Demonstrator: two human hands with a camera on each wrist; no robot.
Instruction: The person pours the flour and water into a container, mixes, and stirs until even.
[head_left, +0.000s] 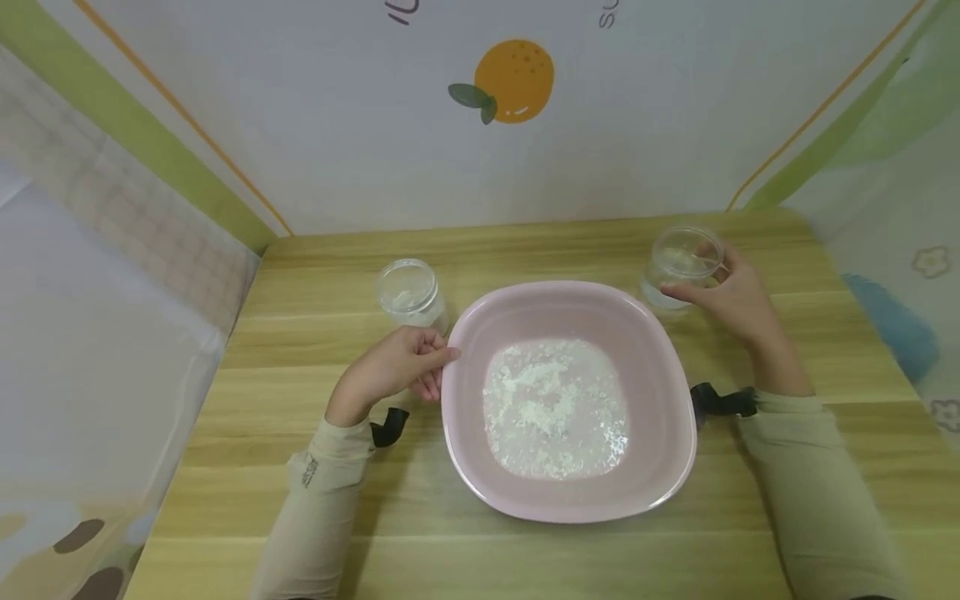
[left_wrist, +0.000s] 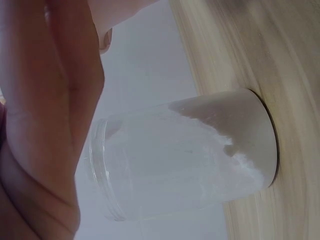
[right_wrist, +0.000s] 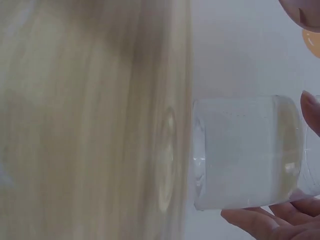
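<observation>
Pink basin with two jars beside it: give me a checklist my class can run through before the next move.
1. Pink basin steadied: ok, the left hand pinches its left edge.
2. Right jar held: ok, the right hand grips it.
3. Right jar over the basin: not ok, it is outside, beyond the far right edge.
4. White powder evenly spread: not ok, it lies in patches.
5. Left jar upright: ok, on the table.
6. Left jar uncovered: cannot tell.

The right wrist view crops the held jar (right_wrist: 240, 152) at its top, and the left sleeve print (head_left: 309, 471) is unreadably small.
</observation>
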